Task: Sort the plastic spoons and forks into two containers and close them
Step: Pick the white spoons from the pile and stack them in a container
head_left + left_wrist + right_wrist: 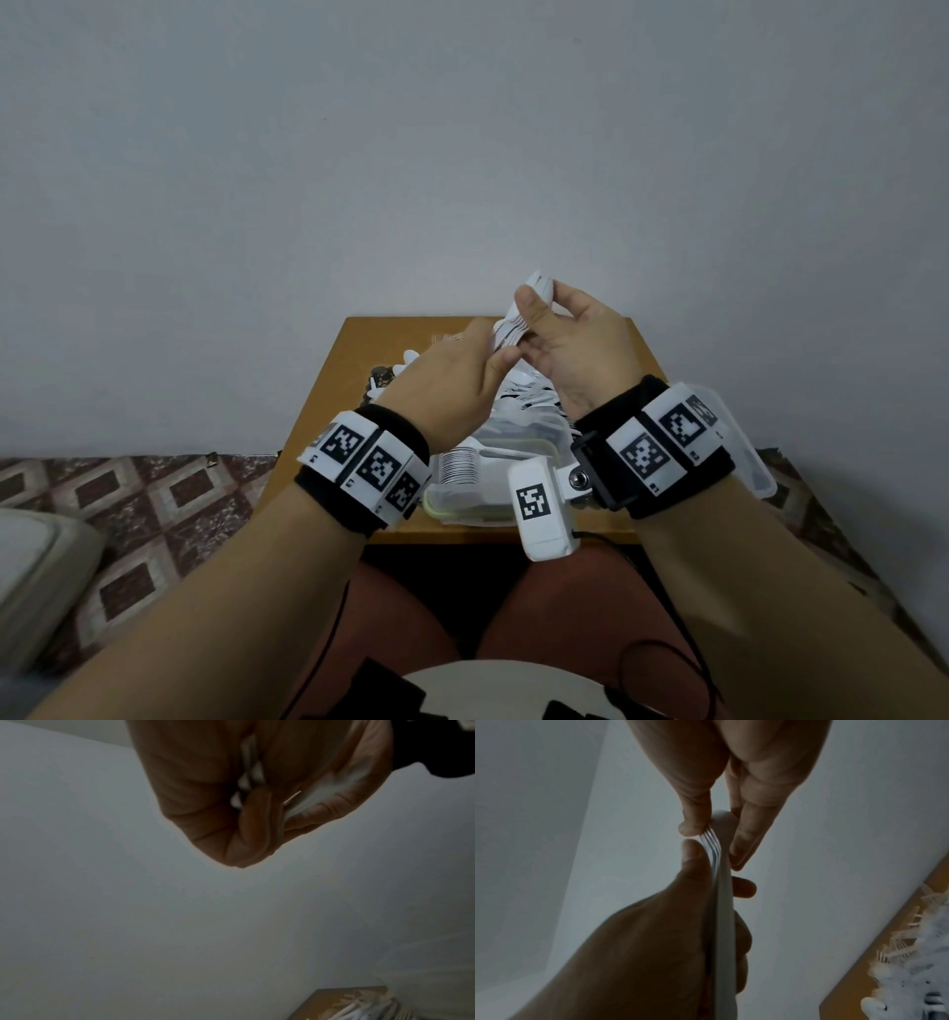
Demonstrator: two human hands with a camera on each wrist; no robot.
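Plain grey wall behind, both hands pinching one stack of white cutlery (518,318), left hand (452,390), right hand (580,349), containers mostly hidden by wrists.

Head view downward; wrist views close-up.

Wristbands (359,465): black, both wrists, white tags with black square markers. Right wrist: white camera (539,506), black cable (662,580). Arms bare.

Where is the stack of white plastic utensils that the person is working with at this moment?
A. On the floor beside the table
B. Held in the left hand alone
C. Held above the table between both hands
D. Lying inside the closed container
C: the stack is gripped by the left hand and the right hand, raised over the table.
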